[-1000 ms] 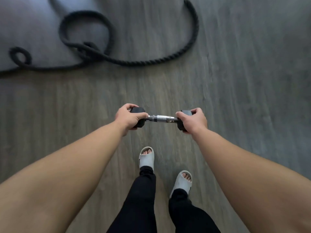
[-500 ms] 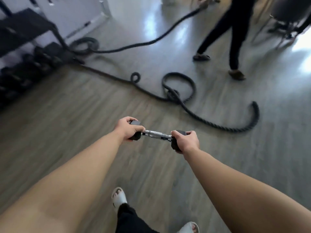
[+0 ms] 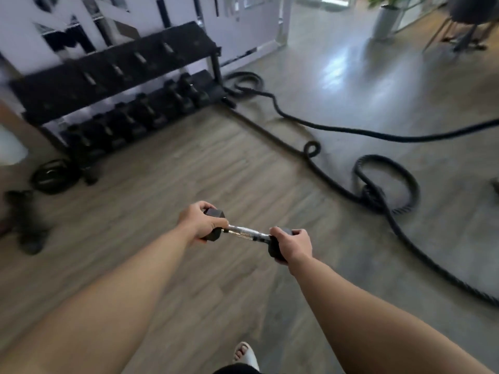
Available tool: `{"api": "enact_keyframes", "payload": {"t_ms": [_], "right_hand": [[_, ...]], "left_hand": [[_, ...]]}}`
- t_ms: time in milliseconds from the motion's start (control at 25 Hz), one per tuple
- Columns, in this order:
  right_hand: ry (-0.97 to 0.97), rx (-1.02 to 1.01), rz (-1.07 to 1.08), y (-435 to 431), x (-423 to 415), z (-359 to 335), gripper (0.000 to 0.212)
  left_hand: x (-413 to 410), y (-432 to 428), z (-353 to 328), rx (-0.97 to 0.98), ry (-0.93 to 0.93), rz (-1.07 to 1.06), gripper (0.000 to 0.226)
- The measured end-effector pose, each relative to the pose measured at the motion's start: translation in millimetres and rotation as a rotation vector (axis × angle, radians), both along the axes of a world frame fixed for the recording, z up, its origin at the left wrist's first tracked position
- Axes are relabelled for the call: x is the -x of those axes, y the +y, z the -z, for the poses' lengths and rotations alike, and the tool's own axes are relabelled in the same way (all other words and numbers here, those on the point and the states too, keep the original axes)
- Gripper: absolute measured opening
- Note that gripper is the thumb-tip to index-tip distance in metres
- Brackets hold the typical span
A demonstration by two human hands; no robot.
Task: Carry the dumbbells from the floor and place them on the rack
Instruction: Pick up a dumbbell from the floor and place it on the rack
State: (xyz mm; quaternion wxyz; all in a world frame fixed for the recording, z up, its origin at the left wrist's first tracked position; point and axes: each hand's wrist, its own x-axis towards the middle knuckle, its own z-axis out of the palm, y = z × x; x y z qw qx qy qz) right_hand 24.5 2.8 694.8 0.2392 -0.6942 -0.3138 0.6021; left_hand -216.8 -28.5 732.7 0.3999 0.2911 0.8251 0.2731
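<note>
A small dumbbell (image 3: 247,233) with black hex ends and a chrome handle hangs level in front of me, above the wood floor. My left hand (image 3: 198,221) is closed around its left end, and my right hand (image 3: 293,245) is closed around its right end. The black two-tier rack (image 3: 113,68) stands at the upper left against the wall. Several black dumbbells (image 3: 140,114) line its lower tier and several more lie on the upper tier. The view is blurred by motion.
A thick black battle rope (image 3: 378,190) loops across the floor at the right, running to the rack's right foot. A weight plate (image 3: 55,175) and a dark dumbbell (image 3: 27,225) lie on the floor at the left. A planter (image 3: 384,21) and chair legs stand far right.
My view has swung from the floor and my feet up toward the rack, which now fills the upper left. Both hands kept their hold on the dumbbell. The other person is out of view.
</note>
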Motion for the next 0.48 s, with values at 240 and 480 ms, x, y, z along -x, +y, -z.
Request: {"api": "enact_keyframes", "payload": {"t_ms": [240,480], "right_hand": [[0.082,0.006,-0.142,41,170,0,0.05],[0.134,0.059,-0.336,138,306,13,0.048]], "left_hand": [[159,4,-8,0.036,0.04,-0.169,0.05],[277,68,-23,0.021,0.098,-0.319,0.049]]}}
